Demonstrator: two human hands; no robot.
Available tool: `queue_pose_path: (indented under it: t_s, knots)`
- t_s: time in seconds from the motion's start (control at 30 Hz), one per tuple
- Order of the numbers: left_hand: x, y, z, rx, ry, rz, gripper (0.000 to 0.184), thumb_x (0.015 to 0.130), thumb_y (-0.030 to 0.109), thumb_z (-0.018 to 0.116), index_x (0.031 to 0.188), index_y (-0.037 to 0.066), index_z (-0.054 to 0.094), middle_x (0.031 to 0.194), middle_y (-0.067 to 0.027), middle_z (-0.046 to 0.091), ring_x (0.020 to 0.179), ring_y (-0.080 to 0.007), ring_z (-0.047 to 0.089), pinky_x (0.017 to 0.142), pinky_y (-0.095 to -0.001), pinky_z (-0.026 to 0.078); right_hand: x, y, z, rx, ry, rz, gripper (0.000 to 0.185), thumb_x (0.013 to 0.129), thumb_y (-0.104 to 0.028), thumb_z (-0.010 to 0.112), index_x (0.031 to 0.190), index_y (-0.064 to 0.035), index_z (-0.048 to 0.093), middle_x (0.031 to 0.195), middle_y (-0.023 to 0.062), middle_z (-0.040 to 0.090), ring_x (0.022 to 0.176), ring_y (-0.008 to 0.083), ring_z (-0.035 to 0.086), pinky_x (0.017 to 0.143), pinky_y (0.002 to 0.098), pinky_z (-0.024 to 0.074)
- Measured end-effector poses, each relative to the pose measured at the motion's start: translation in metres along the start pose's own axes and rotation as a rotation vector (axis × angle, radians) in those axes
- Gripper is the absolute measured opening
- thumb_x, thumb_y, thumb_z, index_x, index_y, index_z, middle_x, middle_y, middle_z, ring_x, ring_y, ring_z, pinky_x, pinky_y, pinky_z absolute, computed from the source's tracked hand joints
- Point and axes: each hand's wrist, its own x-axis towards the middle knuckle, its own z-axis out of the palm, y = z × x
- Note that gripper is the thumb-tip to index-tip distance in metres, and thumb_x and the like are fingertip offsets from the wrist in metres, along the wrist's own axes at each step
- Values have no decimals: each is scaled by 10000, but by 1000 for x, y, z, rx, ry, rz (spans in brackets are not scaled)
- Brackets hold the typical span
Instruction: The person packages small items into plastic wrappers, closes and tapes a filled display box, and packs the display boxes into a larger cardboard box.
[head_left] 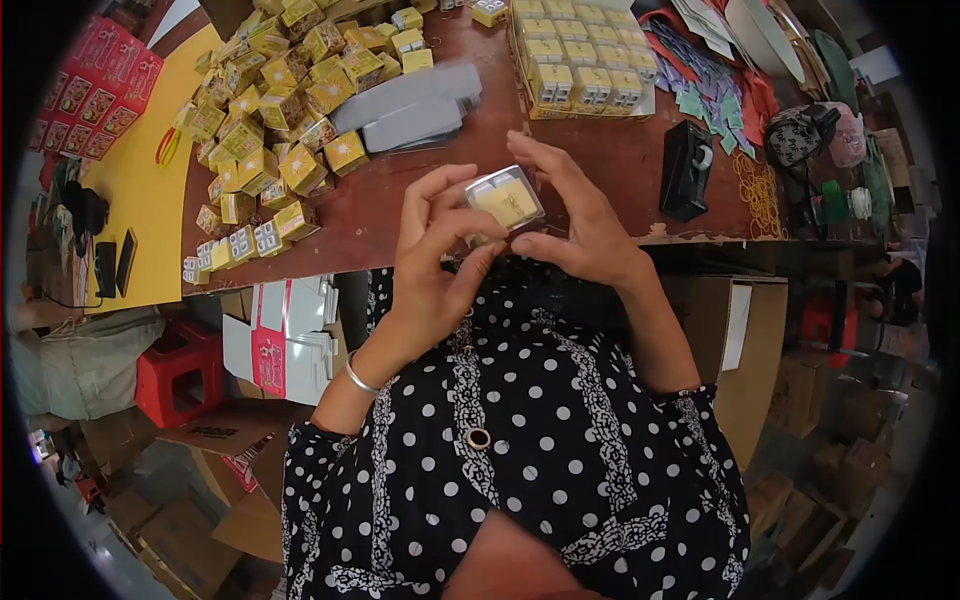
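A small clear plastic box [507, 204] with a yellow card and whitish pieces inside is tilted above the table's front edge. My left hand [437, 245] pinches its lower left corner between thumb and fingers. On the other side, my right hand [585, 215] has its fingers spread around the box, the thumb close to its lower right corner. Whether that thumb touches the box, I cannot tell. Beyond my hands lies a stack of clear plastic sleeves [415, 110], beside a heap of small yellow boxes [290, 90].
A tray of packed yellow boxes [580, 60] stands at the back. To the right are a black tape dispenser [687, 170], yellow rubber bands [757, 195] and purple and green scraps [700, 90]. Yellow-handled scissors [167, 147] lie left; a red stool [180, 375] stands below.
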Motion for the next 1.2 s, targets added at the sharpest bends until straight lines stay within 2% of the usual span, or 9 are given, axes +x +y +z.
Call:
queue_pose_path:
  t_s: [0.07, 0.1, 0.17, 0.27, 0.43, 0.53, 0.73, 0.8, 1.2]
  knots:
    - [4, -8, 2, 259, -6, 311, 277, 799, -79, 721, 1026, 72, 674, 1370, -148, 463, 1223, -317, 566, 996, -420, 503, -6, -1, -3, 767, 54, 319, 682, 944, -460, 658, 1459, -67, 441, 1203, 102, 589, 1044, 199, 625, 851, 324, 547]
    - [6, -11, 3, 254, -10, 318, 277, 799, -79, 721, 1026, 72, 674, 1370, -148, 463, 1223, -317, 566, 996, -420, 503, -8, 1, -7, 760, 59, 317, 682, 944, -460, 658, 1459, -67, 441, 1203, 102, 589, 1044, 199, 625, 851, 324, 547]
    - [12, -15, 3, 464, -64, 566, 292, 772, -33, 749, 1031, 85, 681, 1317, -150, 490, 1229, -350, 560, 1035, -514, 462, -16, 6, -16, 1072, -57, 711, 622, 985, -440, 615, 1432, -41, 447, 1150, 89, 599, 881, 113, 629, 657, 232, 547]
    - [14, -8, 9, 594, -183, 658, 316, 761, 19, 770, 1053, 110, 691, 1283, -137, 511, 1251, -363, 549, 1069, -585, 403, -15, -7, -7, 986, -65, 719, 588, 1002, -444, 568, 1410, -38, 445, 1054, 65, 624, 750, 101, 634, 543, 200, 512]
    - [12, -18, 20, 605, -200, 761, 376, 765, 47, 768, 1122, 140, 698, 1320, -120, 510, 1280, -372, 533, 1079, -618, 374, -20, -6, -23, 856, 61, 668, 492, 932, -229, 684, 1345, -46, 492, 1084, 51, 628, 868, 97, 629, 661, 223, 528]
    - [12, -20, 16, 682, -239, 676, 363, 777, 28, 742, 1124, 126, 695, 1341, -140, 516, 1277, -369, 535, 1075, -607, 388, -19, -5, -62, 137, 304, 550, 577, 808, -25, 725, 1341, -55, 507, 1193, 75, 610, 1089, 152, 596, 835, 280, 537]
    - [4, -47, 9, 587, -251, 304, 371, 773, -47, 707, 1118, 84, 677, 1343, -169, 535, 1214, -383, 562, 989, -481, 495, -17, 63, -162, -310, 414, 490, 476, 843, 58, 657, 1298, -30, 546, 1282, 92, 590, 1218, 211, 589, 950, 344, 554]
    - [6, -53, 11, 592, -270, 246, 369, 773, -68, 700, 1110, 78, 675, 1332, -168, 542, 1188, -380, 574, 955, -433, 514, -11, 82, -178, -299, 367, 499, 470, 844, 56, 659, 1291, -33, 547, 1291, 89, 586, 1220, 209, 587, 972, 347, 547]
    - [61, -61, 30, 523, -262, 245, 321, 788, -85, 685, 1075, 59, 675, 1276, -166, 580, 1177, -370, 587, 934, -429, 525, -22, 174, -204, 193, 248, 499, 466, 818, 93, 640, 1257, -26, 538, 1306, 69, 569, 1272, 181, 537, 1036, 340, 505]
